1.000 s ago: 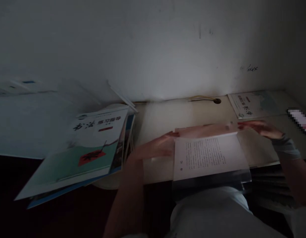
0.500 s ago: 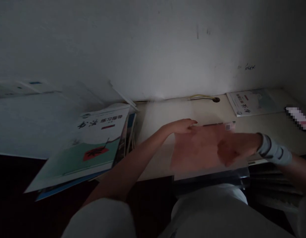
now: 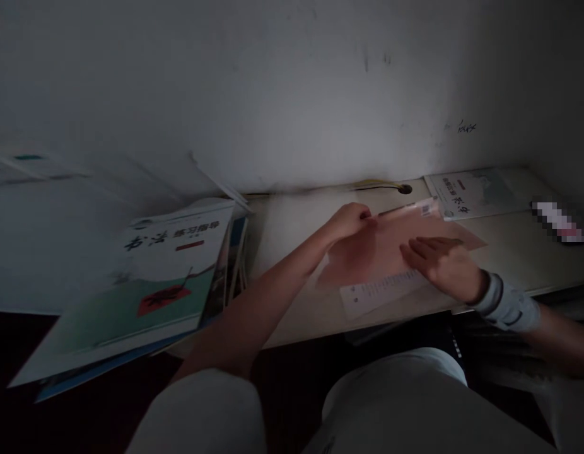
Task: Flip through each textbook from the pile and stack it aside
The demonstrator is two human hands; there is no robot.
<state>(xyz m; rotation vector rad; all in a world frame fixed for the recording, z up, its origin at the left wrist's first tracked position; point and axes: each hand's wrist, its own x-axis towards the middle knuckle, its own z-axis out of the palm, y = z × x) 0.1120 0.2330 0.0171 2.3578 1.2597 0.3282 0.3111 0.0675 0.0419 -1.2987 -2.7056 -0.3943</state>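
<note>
A pink booklet [image 3: 386,243] lies at an angle on the pale desk [image 3: 301,315], with a barcode at its far corner. From under its near edge shows a white page with lines of print [image 3: 367,299]. My left hand [image 3: 351,221] is closed on the booklet's far left edge, fingers curled. Over the right part of the booklet is my right hand [image 3: 446,265], fingers stretched out and holding nothing; whether the palm touches the paper I cannot tell. A grey band [image 3: 507,306] wraps the right wrist.
Stacked books [image 3: 173,271] with a green and white cover on top stand at the left. Another white and green book [image 3: 476,192] lies at the back right, near a blurred-out phone [image 3: 559,221]. A yellow cable [image 3: 377,183] runs into a desk hole by the wall [image 3: 320,94].
The pink booklet has shifted away from me and turned, uncovering the printed white page. My left hand has moved slightly farther back, and my right hand has opened out with fingers extended.
</note>
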